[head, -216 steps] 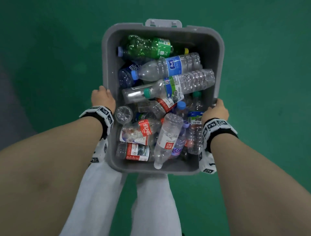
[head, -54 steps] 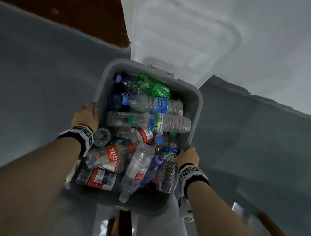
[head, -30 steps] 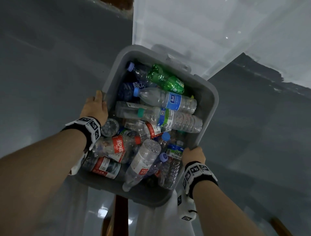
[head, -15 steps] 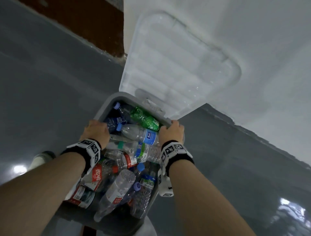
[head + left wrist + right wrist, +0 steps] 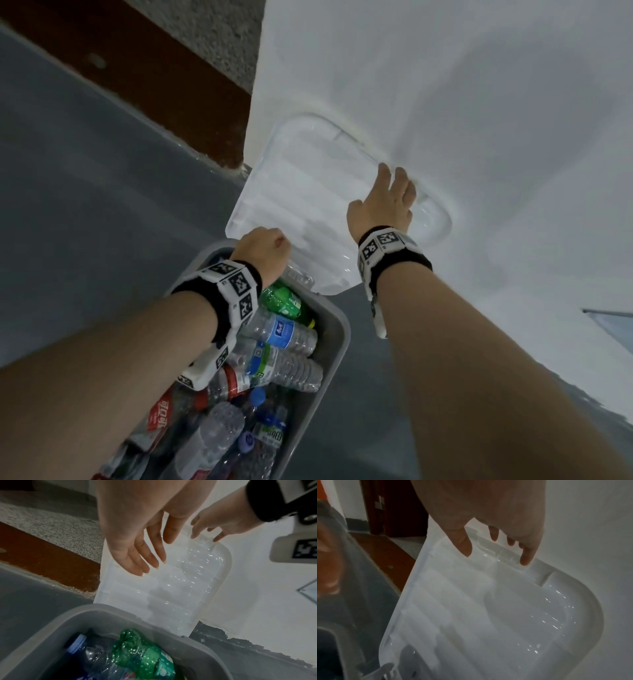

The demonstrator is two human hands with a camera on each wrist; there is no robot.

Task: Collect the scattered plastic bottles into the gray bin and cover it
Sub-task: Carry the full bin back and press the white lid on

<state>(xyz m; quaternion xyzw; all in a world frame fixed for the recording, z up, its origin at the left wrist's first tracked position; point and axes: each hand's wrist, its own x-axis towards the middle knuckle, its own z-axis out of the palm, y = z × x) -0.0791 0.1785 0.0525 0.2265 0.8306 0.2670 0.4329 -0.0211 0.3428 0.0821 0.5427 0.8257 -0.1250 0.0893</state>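
The gray bin (image 5: 337, 346), packed with plastic bottles (image 5: 274, 356), now sits on the gray floor (image 5: 85, 212) below the forearms, with no hand on it; half a second ago both hands were gripping its rim, the left on the near-left edge and the right at the far edge beside the green bottle (image 5: 281, 301). The clear lid (image 5: 308, 192) leans upright against the white wall (image 5: 479, 102) just behind the bin's far edge, where it stood in the earlier frame too, its lower edge down behind the bin's rim. Both hands have gone up from the bin to the lid. The right hand (image 5: 383, 205) is furthest out, at the lid's upper right edge: its fingers (image 5: 526, 555) are spread and fairly straight, the tips touching the raised rim near the lid's top, with the thumb extended toward the ribbed face; whether they hook behind the edge cannot be told. The left hand (image 5: 263, 250) is nearer the bin, over the lid's lower left part. From the left wrist view its fingers (image 5: 147, 555) are loosely straight and slightly apart in front of the lid's face, holding nothing, and whether they actually touch the plastic is unclear. To the left of the lid a brown strip (image 5: 137, 68) and speckled stone (image 5: 205, 31) border the floor.
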